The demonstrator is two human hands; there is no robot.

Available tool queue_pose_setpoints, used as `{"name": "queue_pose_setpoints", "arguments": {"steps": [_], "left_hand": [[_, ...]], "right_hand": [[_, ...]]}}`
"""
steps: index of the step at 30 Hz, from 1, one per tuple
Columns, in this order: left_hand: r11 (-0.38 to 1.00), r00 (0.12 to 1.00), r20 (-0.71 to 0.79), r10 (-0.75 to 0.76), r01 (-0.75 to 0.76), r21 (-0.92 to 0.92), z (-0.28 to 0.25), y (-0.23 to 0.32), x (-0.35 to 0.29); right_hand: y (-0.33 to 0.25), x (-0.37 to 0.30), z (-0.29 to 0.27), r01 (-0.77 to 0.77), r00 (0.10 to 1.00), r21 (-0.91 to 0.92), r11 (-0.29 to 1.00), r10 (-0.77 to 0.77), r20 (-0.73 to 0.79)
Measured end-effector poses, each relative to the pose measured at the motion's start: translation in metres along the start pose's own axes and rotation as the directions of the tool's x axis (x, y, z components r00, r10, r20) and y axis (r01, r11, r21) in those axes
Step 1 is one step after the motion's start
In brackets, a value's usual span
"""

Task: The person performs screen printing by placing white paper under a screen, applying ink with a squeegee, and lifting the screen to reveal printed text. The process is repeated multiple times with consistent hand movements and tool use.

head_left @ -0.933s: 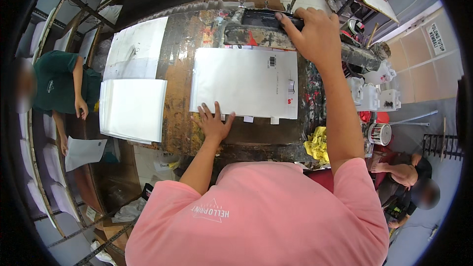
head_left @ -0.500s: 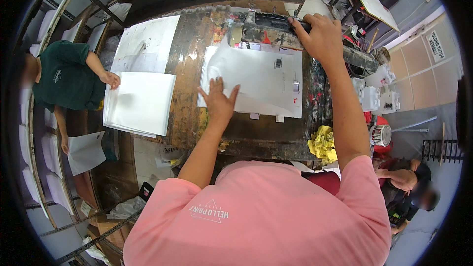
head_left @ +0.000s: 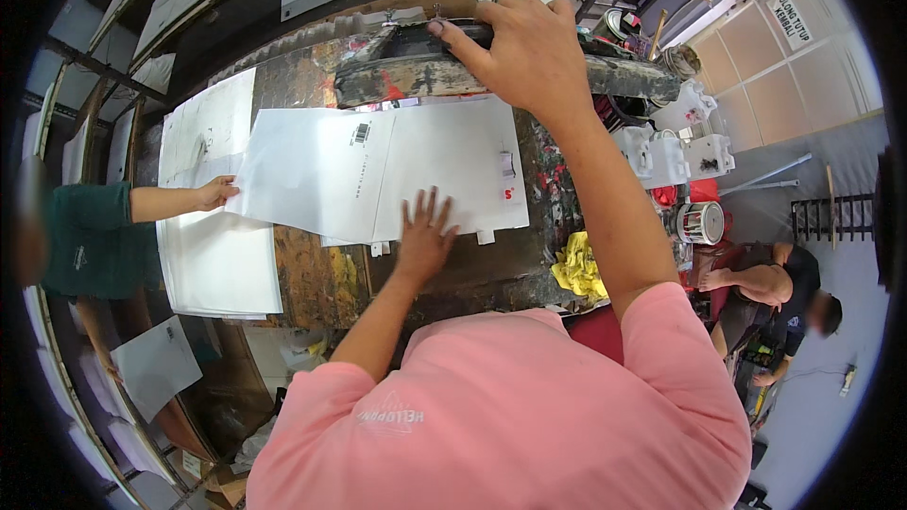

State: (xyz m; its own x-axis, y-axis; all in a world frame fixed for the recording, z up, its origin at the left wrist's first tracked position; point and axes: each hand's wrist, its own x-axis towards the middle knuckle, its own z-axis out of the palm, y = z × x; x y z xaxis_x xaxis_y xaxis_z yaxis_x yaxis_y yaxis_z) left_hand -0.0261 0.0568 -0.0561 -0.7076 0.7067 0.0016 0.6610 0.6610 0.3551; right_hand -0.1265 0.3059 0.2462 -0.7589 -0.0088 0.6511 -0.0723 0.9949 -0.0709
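Now the barcoded white sheet (head_left: 307, 175) slants across a lower sheet (head_left: 444, 156), just nearside of the ink-stained wooden frame (head_left: 416, 80). Your right hand (head_left: 537, 52) grips that frame; your left hand (head_left: 422, 244) spreads its fingers over the lower sheet. Since moments ago, a co-worker's hand (head_left: 217, 193) has taken the barcoded white sheet's left end.

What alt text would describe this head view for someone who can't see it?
A person in a pink shirt works at a paint-stained table, left hand open over a white sheet, right hand on a smeared frame. At left, a co-worker's hand holds another sheet, which overlaps the first.
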Motion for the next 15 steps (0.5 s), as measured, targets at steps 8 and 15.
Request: {"name": "queue_pose_setpoints", "arguments": {"steps": [8, 15], "left_hand": [[0.997, 0.996, 0.051, -0.079, 0.078, 0.022, 0.042, 0.011, 0.005], [0.997, 0.996, 0.031, -0.079, 0.078, 0.029, 0.035, 0.013, 0.004]], "right_hand": [[0.002, 0.0, -0.006, -0.037, 0.997, 0.041, 0.998, 0.034, 0.073], [-0.004, 0.007, -0.009, -0.045, 0.995, 0.014, 0.999, 0.043, 0.093]]}}
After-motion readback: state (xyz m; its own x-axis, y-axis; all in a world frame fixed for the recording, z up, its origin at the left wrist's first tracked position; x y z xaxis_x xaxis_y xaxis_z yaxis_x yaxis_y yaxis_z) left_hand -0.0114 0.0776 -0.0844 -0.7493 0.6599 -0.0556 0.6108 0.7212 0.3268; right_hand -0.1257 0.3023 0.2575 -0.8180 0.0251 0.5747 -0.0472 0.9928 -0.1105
